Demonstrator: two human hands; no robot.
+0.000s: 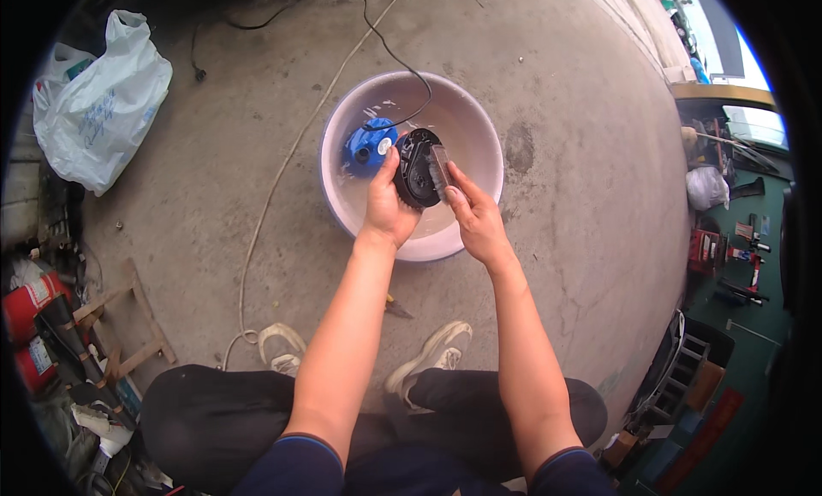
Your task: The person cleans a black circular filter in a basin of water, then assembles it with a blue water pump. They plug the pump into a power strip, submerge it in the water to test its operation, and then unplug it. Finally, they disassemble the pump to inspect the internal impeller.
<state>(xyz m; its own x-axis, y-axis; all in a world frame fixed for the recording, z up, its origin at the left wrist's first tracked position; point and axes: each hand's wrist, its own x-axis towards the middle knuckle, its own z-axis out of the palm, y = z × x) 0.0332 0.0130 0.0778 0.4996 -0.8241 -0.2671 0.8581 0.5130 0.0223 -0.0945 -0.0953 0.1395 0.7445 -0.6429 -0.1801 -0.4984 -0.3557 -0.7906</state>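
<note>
Over a pale pink basin (491,183), my left hand (390,206) grips the edge of a round black plastic part (414,172) with moulded ridges and a cavity on its upper face. Fingers and thumb of my right hand (476,215) are closed on a small brush (441,164) with a flat back. Its bristles point left and meet the right side of the black part. Inside the basin, left of the part, sits a blue pump-like device (370,142) with a round dark opening, in shallow water. A black cable (425,89) loops into the basin near it.
A white plastic bag (107,110) stands at the far left. A pale cord (278,175) crosses the concrete floor. Pliers-like tool (396,307) lies between my shoes. Red canisters (36,303) and a wooden frame (137,325) are at left; tools lie on a green surface (762,325) at right.
</note>
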